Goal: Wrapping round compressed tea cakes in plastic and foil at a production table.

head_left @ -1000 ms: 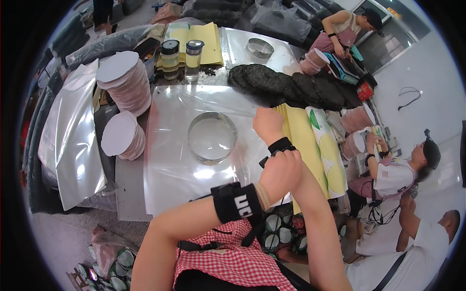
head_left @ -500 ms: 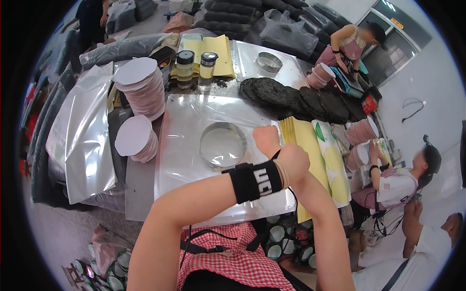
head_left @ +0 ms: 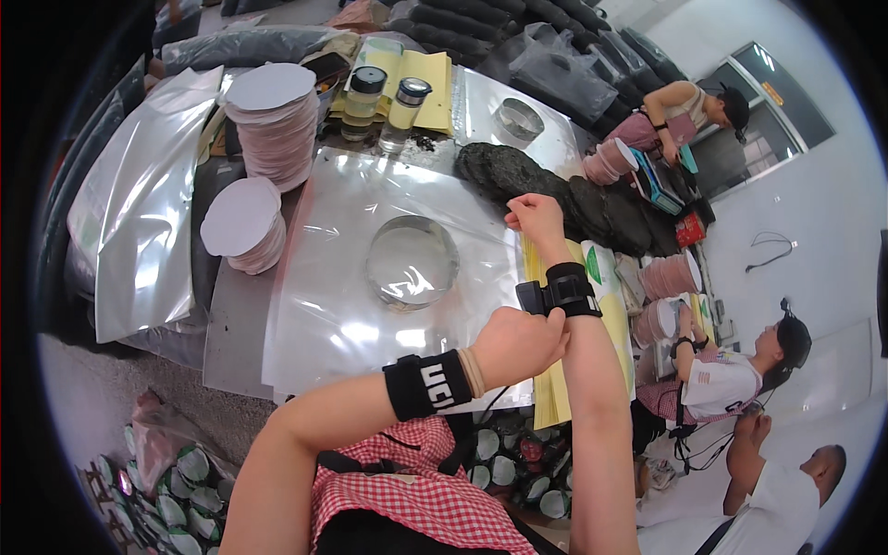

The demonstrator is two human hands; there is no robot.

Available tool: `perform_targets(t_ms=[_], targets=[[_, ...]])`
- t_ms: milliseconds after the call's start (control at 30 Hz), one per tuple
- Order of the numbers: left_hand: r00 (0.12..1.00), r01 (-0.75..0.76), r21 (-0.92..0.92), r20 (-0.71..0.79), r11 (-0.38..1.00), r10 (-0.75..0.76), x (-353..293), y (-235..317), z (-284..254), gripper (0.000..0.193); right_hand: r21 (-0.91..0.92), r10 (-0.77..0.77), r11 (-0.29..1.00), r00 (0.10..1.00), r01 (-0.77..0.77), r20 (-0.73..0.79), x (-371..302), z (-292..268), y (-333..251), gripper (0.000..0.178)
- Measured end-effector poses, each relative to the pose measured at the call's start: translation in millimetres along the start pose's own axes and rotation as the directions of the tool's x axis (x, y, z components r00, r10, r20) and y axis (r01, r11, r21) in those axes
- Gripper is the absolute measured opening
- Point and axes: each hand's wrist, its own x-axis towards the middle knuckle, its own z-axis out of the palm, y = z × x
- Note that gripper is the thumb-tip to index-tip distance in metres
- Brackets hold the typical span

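Silvery foil sheeting (head_left: 139, 194) covers the left end of your worktable, with two stacks of round paper discs (head_left: 268, 116) beside it and a clear plastic sheet (head_left: 370, 305) spread across the middle, a shallow metal ring (head_left: 412, 262) resting on it. Your left hand (head_left: 518, 344) has come across since a second ago (it was lower then) and now pinches at the black wrist strap (head_left: 564, 291) on your right forearm, fingers closed on its buckle end. That strap wraps across the arm, its long axis lying left to right, while the forearm itself points away from you. Your right hand (head_left: 535, 217) has pushed farther out, loosely curled and holding nothing I can make out, just touching the row of dark pressed cakes (head_left: 592, 199). Yellow wrappers (head_left: 564, 388) lie under that arm.
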Motion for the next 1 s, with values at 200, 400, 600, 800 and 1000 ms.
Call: perform_targets(t_ms=[200,400,600,800,1000], targets=[[0.989,0.149,0.053,-0.025,0.987,-0.148,5,-1,8,0.013,-0.072,0.063,0.996,0.996,-0.059,0.064,1,20,6,0.018],[0.969,0.246,-0.020,-0.007,0.969,-0.247,4,-8,19,0.013,-0.160,0.127,0.981,0.989,-0.114,0.073,-1,22,35,0.018],[0.997,-0.072,-0.227,-0.018,0.971,0.069,-8,-4,4,0.020,-0.136,0.100,0.986,0.995,-0.096,0.024,5,9,46,0.017],[0.999,-0.018,-0.212,-0.049,0.977,0.008,-31,-6,13,0.022,0.736,0.220,0.641,0.971,-0.216,0.094,4,19,12,0.012],[0.849,0.412,-0.673,0.040,0.614,-0.527,-65,-41,-4,0.017,0.992,0.282,-0.038,0.951,-0.124,0.130,-5,-37,-28,0.016]])
